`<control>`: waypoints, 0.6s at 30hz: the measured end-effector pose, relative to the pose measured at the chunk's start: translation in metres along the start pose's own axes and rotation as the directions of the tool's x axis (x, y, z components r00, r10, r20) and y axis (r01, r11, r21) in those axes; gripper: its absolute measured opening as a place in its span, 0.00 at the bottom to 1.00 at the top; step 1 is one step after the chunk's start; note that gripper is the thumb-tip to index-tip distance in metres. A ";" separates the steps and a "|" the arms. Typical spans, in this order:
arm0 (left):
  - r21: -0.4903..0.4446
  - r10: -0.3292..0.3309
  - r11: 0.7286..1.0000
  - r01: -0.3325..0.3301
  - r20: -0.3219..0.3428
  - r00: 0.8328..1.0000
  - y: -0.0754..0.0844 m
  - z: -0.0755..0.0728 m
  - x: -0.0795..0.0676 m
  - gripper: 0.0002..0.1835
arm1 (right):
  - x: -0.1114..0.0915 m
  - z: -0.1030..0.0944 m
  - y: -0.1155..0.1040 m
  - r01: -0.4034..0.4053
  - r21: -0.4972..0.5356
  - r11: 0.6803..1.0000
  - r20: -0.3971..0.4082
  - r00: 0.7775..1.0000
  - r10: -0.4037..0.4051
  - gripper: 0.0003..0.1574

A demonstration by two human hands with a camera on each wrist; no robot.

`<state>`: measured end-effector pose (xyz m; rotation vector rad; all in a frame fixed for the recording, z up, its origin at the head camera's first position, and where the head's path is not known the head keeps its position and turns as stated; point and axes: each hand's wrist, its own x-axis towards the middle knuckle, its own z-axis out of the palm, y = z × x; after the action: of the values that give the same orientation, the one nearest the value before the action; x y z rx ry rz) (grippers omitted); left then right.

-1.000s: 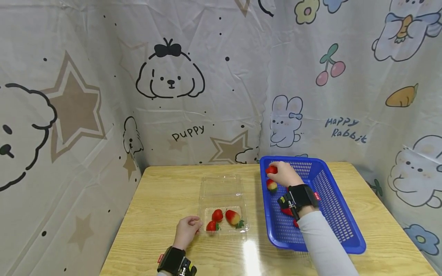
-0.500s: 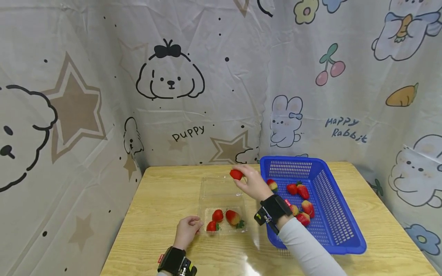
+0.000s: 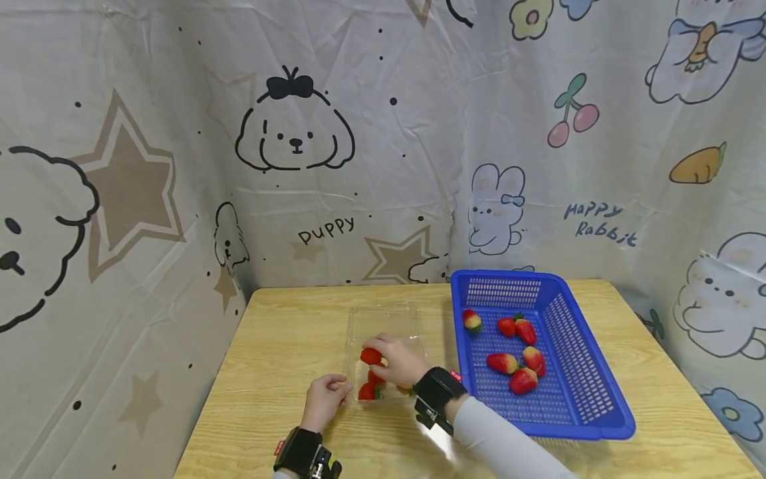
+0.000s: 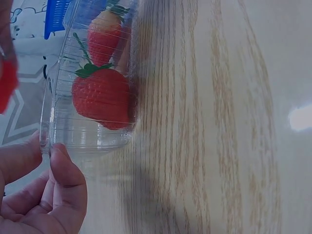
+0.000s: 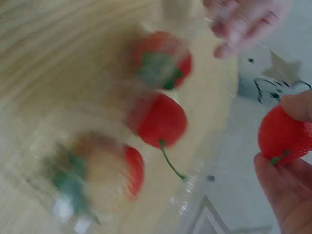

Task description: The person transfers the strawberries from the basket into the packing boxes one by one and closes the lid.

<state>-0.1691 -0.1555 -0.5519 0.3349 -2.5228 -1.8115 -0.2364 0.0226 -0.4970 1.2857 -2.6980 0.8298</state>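
My right hand (image 3: 402,360) grips a red strawberry (image 3: 370,356) over a clear plastic clamshell box (image 4: 90,139). In the right wrist view a short green stem shows on the held strawberry (image 5: 282,131), between thumb and fingers. Thumb and fingers of my left hand (image 3: 324,402) pinch the box's rim at its left side. Inside the box lie three strawberries: a red one at the front left (image 3: 366,391), one with a long stem (image 5: 163,122), and a larger red and pale yellow one (image 5: 105,170). The right hand partly hides them in the head view.
A blue perforated basket (image 3: 598,392) stands right of the box. Several strawberries lie in it, including one by its left wall (image 3: 471,320). The box's clear lid (image 3: 383,318) lies folded back on the wooden table (image 3: 287,332). A printed curtain (image 3: 371,166) hangs behind.
My right hand has carried the strawberry from the basket leftward, then down toward me over the box. The left hand has stayed at the box's rim.
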 end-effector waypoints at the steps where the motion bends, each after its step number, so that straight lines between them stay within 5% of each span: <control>1: -0.003 0.002 1.000 -0.002 0.002 1.000 0.000 0.000 0.000 0.13 | 0.000 0.004 -0.001 -0.005 -0.013 1.000 0.029 1.000 0.006 0.23; 10: -0.009 0.000 1.000 0.000 0.000 1.000 0.000 0.001 0.000 0.13 | -0.004 0.028 -0.004 -0.049 -0.123 0.991 0.211 0.975 0.074 0.21; 18: -0.010 -0.007 1.000 0.007 -0.008 1.000 0.000 0.000 0.000 0.13 | -0.003 0.035 0.008 -0.079 -0.143 0.987 0.230 0.967 0.111 0.21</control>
<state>-0.1692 -0.1556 -0.5523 0.3501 -2.5103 -1.8205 -0.2339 0.0121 -0.5315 1.3123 -2.9616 0.5208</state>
